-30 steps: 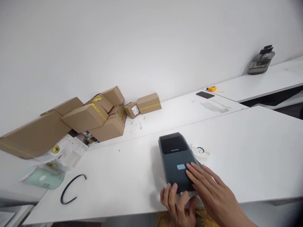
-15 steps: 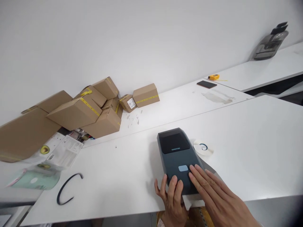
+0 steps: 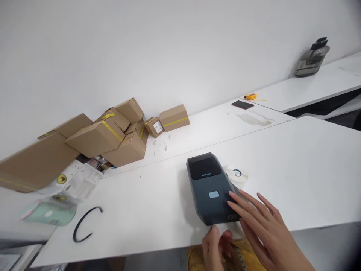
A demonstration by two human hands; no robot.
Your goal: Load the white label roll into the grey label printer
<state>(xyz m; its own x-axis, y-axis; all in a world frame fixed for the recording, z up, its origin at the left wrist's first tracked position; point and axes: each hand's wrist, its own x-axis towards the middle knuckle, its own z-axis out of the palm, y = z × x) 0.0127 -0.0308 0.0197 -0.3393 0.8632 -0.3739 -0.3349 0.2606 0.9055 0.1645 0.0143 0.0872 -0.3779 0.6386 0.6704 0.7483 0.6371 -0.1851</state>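
A dark blue-grey device [image 3: 210, 188] with a black glossy panel and a light blue button lies on the white table. My right hand [image 3: 263, 226] has its fingers spread, the fingertips touching the device's lower right side. Just below the device's near end is my left hand [image 3: 214, 246], its fingers curled by a small white piece [image 3: 222, 228] that sticks out there. Whether the left fingers grip that piece is hard to make out. Beside the device, on its right, rests a white roll [image 3: 237, 174].
Cardboard boxes [image 3: 124, 148] are piled at the back left, near plastic packages [image 3: 56, 212]. A black curved band [image 3: 77, 226] lies at the front left. Towards the back right are a phone [image 3: 243, 104], a yellow tape measure [image 3: 250, 96] and a bottle [image 3: 311, 60].
My left hand has come off the device's top and moved down to its near end, fingers now curled. My right hand's fingers have spread. The view has shifted slightly.
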